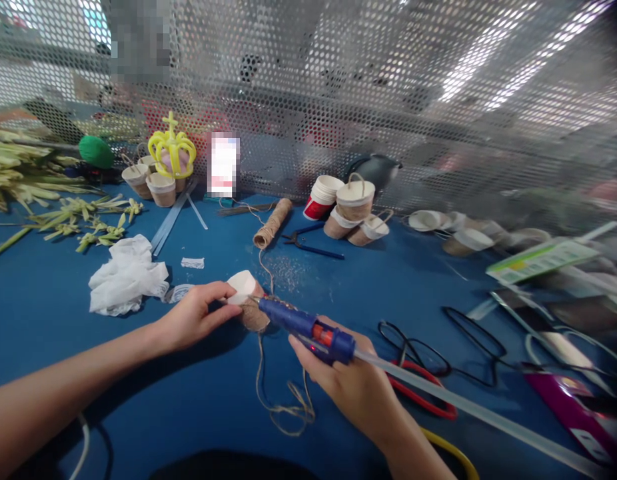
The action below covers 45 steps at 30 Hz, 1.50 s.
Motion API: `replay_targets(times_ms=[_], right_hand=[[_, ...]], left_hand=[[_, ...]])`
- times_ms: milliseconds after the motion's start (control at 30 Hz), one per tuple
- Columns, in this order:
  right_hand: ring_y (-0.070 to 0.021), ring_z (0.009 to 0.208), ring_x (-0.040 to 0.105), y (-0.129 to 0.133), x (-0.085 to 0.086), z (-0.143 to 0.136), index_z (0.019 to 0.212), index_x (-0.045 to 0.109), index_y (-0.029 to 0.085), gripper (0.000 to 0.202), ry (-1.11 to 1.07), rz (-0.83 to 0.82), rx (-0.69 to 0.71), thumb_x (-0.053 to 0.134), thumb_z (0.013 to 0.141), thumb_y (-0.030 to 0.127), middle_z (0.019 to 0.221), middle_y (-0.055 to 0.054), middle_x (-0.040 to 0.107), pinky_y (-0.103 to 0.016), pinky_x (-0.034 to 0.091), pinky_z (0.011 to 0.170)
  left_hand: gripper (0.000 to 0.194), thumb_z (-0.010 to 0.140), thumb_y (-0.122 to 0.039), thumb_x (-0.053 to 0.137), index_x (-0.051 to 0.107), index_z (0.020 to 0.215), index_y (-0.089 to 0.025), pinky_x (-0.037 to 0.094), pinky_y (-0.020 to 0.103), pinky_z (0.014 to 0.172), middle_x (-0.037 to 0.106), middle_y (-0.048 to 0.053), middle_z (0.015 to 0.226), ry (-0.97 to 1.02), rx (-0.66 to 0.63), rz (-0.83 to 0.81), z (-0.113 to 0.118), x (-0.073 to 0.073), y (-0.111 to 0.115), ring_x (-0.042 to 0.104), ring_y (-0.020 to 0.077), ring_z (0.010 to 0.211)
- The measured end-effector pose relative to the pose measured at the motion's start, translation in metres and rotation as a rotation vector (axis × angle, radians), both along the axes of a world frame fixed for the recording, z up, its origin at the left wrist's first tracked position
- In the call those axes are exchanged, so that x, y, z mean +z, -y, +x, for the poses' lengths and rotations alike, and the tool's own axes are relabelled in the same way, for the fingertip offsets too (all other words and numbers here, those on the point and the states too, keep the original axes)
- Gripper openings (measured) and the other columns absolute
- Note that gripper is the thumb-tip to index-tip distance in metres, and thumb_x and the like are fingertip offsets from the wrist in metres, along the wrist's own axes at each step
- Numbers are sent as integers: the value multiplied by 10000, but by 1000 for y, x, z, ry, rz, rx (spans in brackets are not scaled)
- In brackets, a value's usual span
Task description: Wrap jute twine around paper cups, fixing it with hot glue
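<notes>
Between the thumb and fingers of my left hand point(201, 312) is a small paper cup point(255, 316), its lower part wrapped in brown twine and its white rim showing. My right hand point(346, 373) grips a blue glue gun point(293, 319) with a long clear glue stick point(438, 381) sticking out of its back. The gun's nozzle points left and meets the cup's side, or nearly so; I cannot tell if it touches. Loose twine point(293, 410) trails from the cup toward me. Another strand runs up to a twine roll point(272, 223) behind it.
Pliers point(313, 245) lie behind my right hand, near stacked twine-wrapped cups point(356, 200). Crumpled white cloth point(126, 277) and dried stems point(88, 217) are on the left. Red-handled scissors point(428, 393) and a black cable point(476, 343) lie right. A perforated metal screen point(298, 100) bounds the back.
</notes>
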State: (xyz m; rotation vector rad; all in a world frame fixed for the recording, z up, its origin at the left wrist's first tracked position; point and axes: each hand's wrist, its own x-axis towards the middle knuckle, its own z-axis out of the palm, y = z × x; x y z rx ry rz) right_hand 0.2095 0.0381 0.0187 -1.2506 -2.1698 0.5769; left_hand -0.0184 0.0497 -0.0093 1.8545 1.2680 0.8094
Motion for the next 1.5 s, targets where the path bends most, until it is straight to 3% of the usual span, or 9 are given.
replay_targets(times_ms=[367,500,667,800,900,1067,1333,1500], right_hand=[[-192,611,600,0,2,2,687,657,215,182,74,63,-68,509,740,308,564,-35,604,-323,482,585],[-160,547,584,-1,1,4,736,673,210,221,177,143,28,459,776,244,571,-29,618,-301,477,561],[-147,415,529,-8,-6,17,865,695,218,388,299,330,182,353,755,72,371,20,499,-298,442,515],[-139,371,497,-9,-6,20,893,691,185,462,394,505,274,295,745,-1,340,23,473,-281,420,479],[-123,375,495,-6,-1,14,822,686,201,396,311,410,257,324,773,48,390,24,512,-256,414,457],[-115,463,516,0,5,-2,627,578,184,177,52,98,11,491,768,246,519,4,570,-231,441,486],[-89,474,472,5,-2,-6,618,482,192,141,-2,99,14,522,752,210,543,34,517,-212,416,502],[-90,456,466,5,1,-10,599,474,192,165,1,68,10,516,756,220,531,31,512,-214,410,476]], left_hand=[[151,809,-254,469,564,773,-142,413,240,653,602,33,761,2,-80,10,-3,3,-3,532,134,700],[145,812,-241,466,562,777,-138,413,235,659,595,32,771,5,-97,10,-5,1,-4,530,129,707],[137,826,-233,460,561,807,-142,413,233,691,593,25,800,13,-144,14,-7,0,-4,535,124,742],[146,827,-240,458,560,806,-138,410,233,689,590,24,798,13,-150,11,-7,2,-5,533,125,738],[148,819,-244,460,557,788,-136,406,231,668,585,22,777,8,-124,7,-5,2,-6,523,125,714],[173,810,-268,468,559,768,-126,398,232,648,580,22,744,-8,-83,-18,-4,2,-4,509,125,691],[196,810,-281,467,581,798,-122,409,241,640,604,29,744,-31,-72,11,-3,2,-4,522,130,680],[206,819,-255,467,577,932,-124,438,263,709,643,60,881,-11,-90,60,-3,0,-4,570,152,779]])
